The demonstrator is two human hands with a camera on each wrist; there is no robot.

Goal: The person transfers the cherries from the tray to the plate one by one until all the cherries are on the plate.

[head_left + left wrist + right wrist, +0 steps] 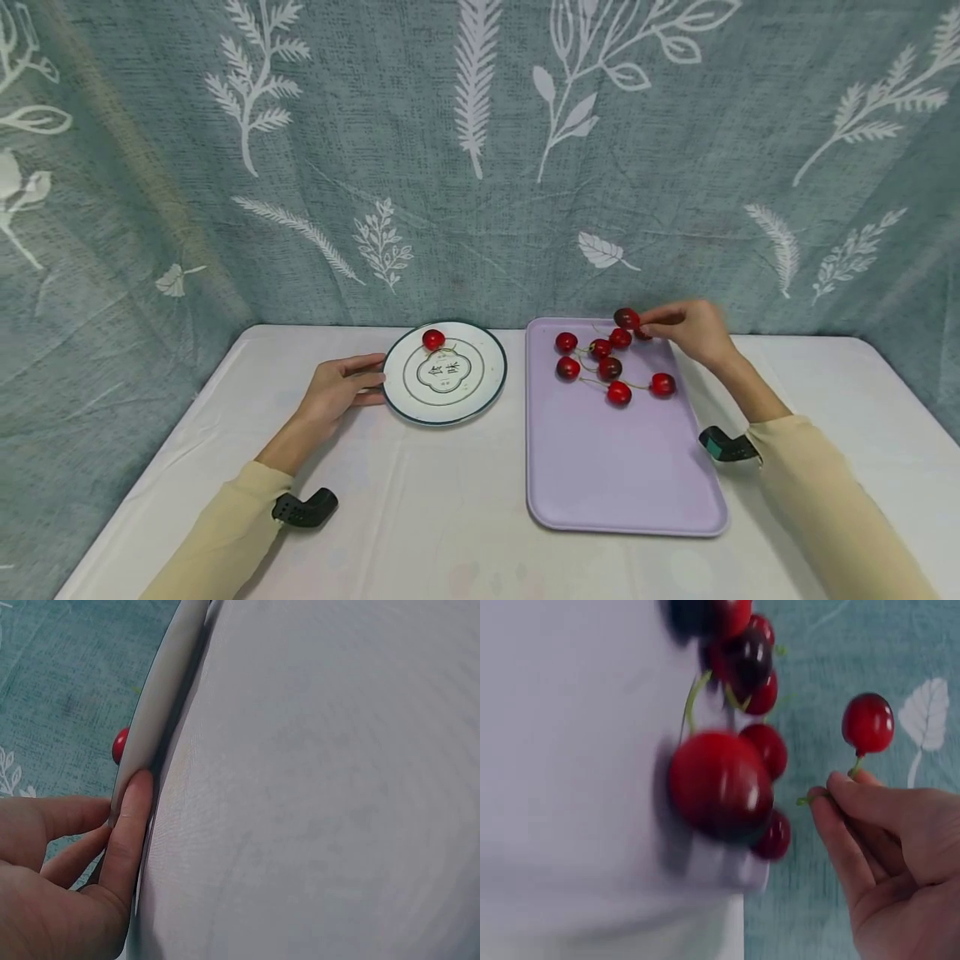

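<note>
One red cherry (868,724) is up over the far edge of the purple tray (622,475), and the fingers of the right hand (697,333) pinch its green stem. More cherries (610,368) lie on the tray below. The left hand (337,390) has its fingers spread, and they touch the side of the round white plate (450,410). Another cherry (432,339) sits on the plate. The tray and plate are apart on the white worktop (465,508).

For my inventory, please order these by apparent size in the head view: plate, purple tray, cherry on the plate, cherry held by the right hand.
1. Purple tray
2. Plate
3. Plate's cherry and held cherry: too alike to rank.
</note>
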